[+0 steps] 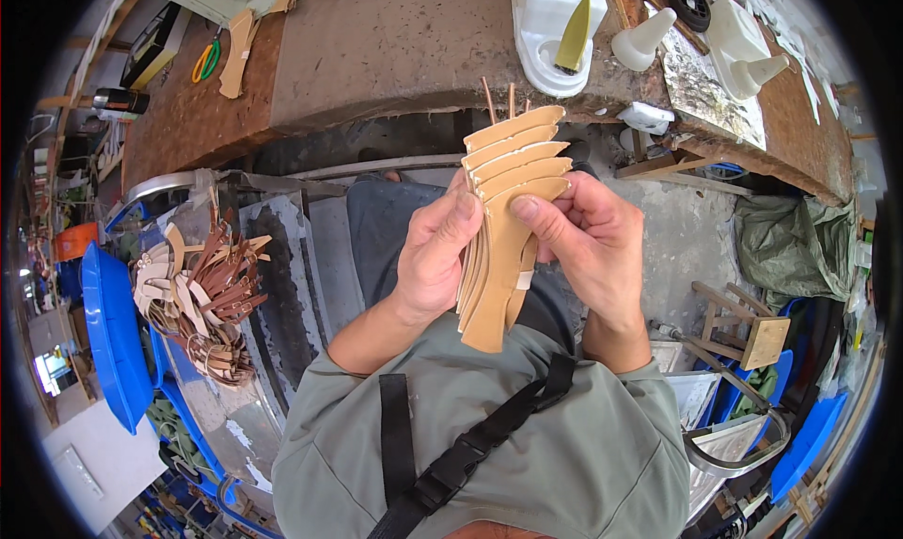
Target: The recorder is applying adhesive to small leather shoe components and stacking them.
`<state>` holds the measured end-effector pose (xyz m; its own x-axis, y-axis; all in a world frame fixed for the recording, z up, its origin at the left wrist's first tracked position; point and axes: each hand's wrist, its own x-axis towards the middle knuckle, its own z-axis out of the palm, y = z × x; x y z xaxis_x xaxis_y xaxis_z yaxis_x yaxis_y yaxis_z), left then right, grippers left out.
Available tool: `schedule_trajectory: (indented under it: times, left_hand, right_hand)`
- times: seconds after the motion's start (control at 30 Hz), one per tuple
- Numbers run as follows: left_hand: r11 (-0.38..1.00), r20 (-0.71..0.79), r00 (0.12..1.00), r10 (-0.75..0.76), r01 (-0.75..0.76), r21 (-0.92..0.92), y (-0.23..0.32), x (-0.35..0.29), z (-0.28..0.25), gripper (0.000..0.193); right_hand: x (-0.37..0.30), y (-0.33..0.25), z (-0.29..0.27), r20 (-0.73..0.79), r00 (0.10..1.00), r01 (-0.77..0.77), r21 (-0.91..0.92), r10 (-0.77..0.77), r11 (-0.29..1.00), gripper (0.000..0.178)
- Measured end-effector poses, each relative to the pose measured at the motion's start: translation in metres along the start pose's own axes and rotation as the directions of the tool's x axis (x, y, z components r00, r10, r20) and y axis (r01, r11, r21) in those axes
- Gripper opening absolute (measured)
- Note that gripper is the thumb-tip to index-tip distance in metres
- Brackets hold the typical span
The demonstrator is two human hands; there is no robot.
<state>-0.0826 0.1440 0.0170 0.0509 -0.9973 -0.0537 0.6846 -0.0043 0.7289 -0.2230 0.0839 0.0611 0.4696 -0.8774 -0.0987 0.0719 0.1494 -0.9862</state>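
A fanned stack of tan, leather-like cut pieces is held upright in front of my chest, its upper edges spread in steps. My left hand grips the stack's left side, thumb along the edges. On the other side, my right hand pinches the front piece near its top, with the thumb on its face and fingers behind. A small pale tab shows at the stack's right edge. Some thin brown strips stick up behind the top; where they lead is hidden.
Ahead is a worn bench with green-and-orange scissors, a tan cut piece, a white container and white nozzle bottles. Strap bundles lie at left beside a blue bin. A wooden stool stands right.
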Motion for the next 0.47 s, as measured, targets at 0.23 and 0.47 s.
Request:
schedule_trajectory:
  times: [0.23, 0.47]
  left_hand:
    - [0.973, 0.094, 0.993, 0.068, -0.087, 0.215, 0.007, 0.005, -0.007, 0.047]
    - [0.972, 0.048, 0.999, 0.013, -0.024, 0.235, 0.011, 0.018, -0.012, 0.049]
  right_hand:
    - [0.007, 0.01, 0.002, 0.02, 1.0, -0.01, 0.041, 0.009, 0.999, 0.013]
    - [0.021, 0.023, 0.004, 0.065, 0.994, -0.095, 0.176, 0.085, 0.98, 0.013]
